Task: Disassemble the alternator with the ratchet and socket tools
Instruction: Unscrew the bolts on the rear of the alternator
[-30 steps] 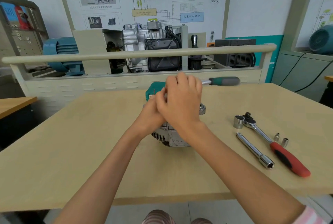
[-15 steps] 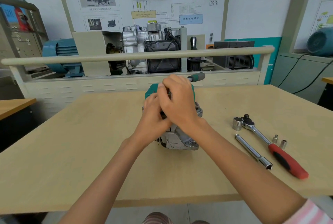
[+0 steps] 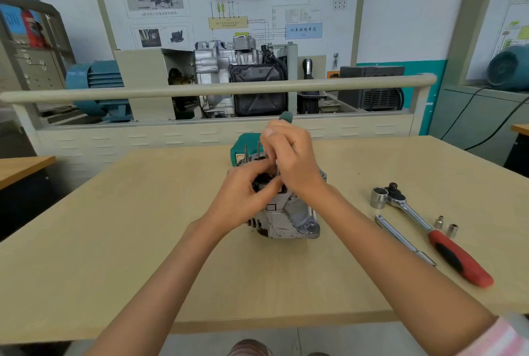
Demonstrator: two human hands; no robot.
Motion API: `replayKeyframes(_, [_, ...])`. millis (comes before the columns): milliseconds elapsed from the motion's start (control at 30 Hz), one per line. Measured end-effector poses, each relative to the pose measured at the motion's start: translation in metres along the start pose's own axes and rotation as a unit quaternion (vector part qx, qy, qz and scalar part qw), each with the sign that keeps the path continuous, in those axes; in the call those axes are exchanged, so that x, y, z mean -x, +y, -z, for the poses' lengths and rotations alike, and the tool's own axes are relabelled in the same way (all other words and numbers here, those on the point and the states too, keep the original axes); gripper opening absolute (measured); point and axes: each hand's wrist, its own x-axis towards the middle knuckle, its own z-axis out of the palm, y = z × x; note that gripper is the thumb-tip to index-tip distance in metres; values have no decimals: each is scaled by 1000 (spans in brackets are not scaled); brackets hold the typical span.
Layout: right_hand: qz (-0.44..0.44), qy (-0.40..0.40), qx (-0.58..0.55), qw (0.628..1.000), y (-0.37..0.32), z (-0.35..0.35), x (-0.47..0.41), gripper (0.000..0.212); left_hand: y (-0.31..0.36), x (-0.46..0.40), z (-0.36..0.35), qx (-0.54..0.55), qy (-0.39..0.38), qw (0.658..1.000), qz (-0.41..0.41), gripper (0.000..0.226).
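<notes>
The alternator stands near the middle of the wooden table, rear end up, a teal part just behind it. Both hands work at its top. The left hand curls its fingers round the upper housing, most likely to keep the body from turning under the tool. The right hand is closed round a green-handled ratchet, whose handle tip pokes up past the knuckles and points away from the person; its head is hidden under the fingers (so which fastener it sits on cannot be told). Holding the tool close to its head suggests fast spinning of a loose fastener rather than hard levering.

To the right, well apart from the alternator, lie a red-handled ratchet with a large socket on its head, an extension bar beside it, and two small sockets just beyond its shaft. Bare tabletop on the left and in front gives room to set down parts; the near edge is far enough off that a freed fastener should stay on the table.
</notes>
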Motion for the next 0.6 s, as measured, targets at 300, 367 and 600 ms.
replayKeyframes(300, [-53, -7, -48, 997, 8, 15, -6, 38, 8, -18, 0, 62, -64, 992, 89, 17])
replayKeyframes(367, [-22, -4, -16, 1000, 9, 13, -3, 42, 8, -17, -1, 90, -53, 989, 101, 15])
replayKeyframes(600, [6, 8, 123, 992, 3, 5, 3, 46, 8, -10, 3, 125, -23, 987, 102, 33])
